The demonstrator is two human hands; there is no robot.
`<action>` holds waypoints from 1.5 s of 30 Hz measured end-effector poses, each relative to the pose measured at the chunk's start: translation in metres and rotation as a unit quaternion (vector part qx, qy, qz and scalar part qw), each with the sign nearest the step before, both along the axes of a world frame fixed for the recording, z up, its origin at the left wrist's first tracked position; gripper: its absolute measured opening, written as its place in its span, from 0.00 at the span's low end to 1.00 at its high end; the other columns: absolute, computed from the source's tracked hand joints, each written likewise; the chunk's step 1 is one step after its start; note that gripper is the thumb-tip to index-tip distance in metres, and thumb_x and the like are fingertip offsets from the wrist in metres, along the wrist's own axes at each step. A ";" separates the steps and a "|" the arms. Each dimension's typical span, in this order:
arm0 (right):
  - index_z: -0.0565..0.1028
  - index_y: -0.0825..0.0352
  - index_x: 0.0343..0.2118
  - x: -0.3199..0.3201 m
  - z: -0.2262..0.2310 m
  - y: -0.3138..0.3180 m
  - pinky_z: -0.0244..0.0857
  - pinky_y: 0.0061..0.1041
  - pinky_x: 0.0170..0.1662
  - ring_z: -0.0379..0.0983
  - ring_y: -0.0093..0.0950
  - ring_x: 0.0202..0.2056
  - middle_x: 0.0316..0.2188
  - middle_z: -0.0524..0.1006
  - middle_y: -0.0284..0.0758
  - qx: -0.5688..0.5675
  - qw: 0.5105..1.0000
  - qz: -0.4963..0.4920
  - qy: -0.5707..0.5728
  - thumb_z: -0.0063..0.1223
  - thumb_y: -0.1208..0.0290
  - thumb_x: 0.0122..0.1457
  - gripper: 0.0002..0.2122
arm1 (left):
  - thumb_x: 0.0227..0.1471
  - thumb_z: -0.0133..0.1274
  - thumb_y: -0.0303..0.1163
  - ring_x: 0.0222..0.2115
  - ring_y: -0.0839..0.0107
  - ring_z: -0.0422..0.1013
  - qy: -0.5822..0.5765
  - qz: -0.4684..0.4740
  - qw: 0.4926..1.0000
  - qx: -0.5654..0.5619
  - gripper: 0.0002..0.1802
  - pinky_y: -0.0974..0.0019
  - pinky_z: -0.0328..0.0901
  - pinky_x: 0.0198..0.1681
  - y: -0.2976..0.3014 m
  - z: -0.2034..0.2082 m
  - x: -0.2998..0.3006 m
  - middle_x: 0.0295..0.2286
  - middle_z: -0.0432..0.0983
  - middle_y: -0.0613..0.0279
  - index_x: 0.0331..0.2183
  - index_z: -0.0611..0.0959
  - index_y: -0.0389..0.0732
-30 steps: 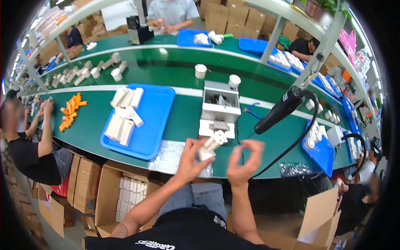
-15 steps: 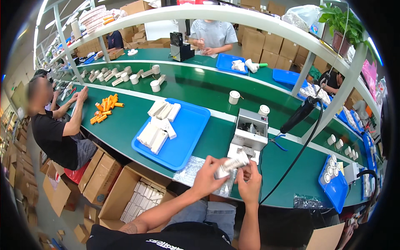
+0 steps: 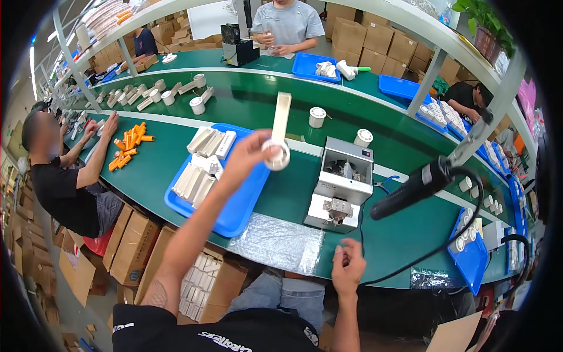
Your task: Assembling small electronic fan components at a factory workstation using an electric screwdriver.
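Note:
My left hand point(image 3: 249, 158) is raised over the right side of the blue tray point(image 3: 234, 220), gripping a white plastic housing point(image 3: 281, 120) by its round end. The housing's long, channel-shaped handle points up and away. Near the table's front edge, my right hand point(image 3: 348, 267) has loosely curled fingers, with a gap at the thumb and nothing visible in them. It is closest to a grey-white screw feeder point(image 3: 341, 188). Several white channel-shaped parts point(image 3: 196, 182) lie in the tray. A black electric screwdriver point(image 3: 410, 188) hangs to the right of the feeder.
White round-headed housings point(image 3: 197, 105) stand on the green conveyor beyond. Orange cylinders point(image 3: 129, 144) lie left of the tray. Bubble wrap point(image 3: 275, 243) covers the front edge. Blue-handled pliers point(image 3: 387, 183) lie behind the screwdriver. A co-worker point(image 3: 56, 170) sits at left; others work farther away.
My left hand has carried the white housing forward and up, away from my right hand. The right hand has let go and dropped slightly toward the table edge. The screwdriver has swung.

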State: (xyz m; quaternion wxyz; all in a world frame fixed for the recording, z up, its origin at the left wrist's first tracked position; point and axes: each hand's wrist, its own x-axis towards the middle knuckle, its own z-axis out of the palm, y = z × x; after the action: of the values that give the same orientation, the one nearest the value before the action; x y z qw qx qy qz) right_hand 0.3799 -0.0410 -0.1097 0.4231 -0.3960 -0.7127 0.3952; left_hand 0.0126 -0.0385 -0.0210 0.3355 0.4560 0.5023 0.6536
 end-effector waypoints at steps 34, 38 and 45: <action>0.79 0.68 0.40 0.008 0.001 0.006 0.70 0.31 0.27 0.77 0.31 0.22 0.23 0.79 0.39 0.029 0.997 -0.021 -0.064 0.59 0.75 0.65 0.04 | 0.63 0.63 0.34 0.43 0.73 0.79 0.093 -0.068 0.990 -0.082 0.19 0.66 0.73 0.46 0.151 -0.031 -0.041 0.42 0.83 0.65 0.54 0.84 0.44; 0.81 0.71 0.40 -0.012 0.022 0.018 0.69 0.23 0.29 0.76 0.22 0.24 0.27 0.81 0.34 0.098 0.994 -0.033 0.047 0.59 0.81 0.64 0.04 | 0.62 0.63 0.32 0.47 0.72 0.79 -0.008 -0.023 0.999 -0.037 0.20 0.63 0.73 0.55 0.037 0.012 0.002 0.48 0.82 0.59 0.55 0.83 0.39; 0.78 0.69 0.41 -0.035 0.079 0.047 0.71 0.30 0.34 0.78 0.32 0.29 0.30 0.77 0.38 0.272 0.960 -0.051 -0.033 0.61 0.83 0.58 0.09 | 0.52 0.68 0.22 0.58 0.59 0.73 -0.031 -0.091 0.995 -0.028 0.13 0.56 0.69 0.61 -0.102 -0.044 0.098 0.60 0.72 0.52 0.43 0.92 0.38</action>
State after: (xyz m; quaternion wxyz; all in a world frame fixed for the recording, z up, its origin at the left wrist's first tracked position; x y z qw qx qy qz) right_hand 0.3446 0.0062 -0.0310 0.5112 -0.3144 -0.7855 0.1509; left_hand 0.1101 -0.1400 -0.0650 0.4215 0.4694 0.4664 0.6200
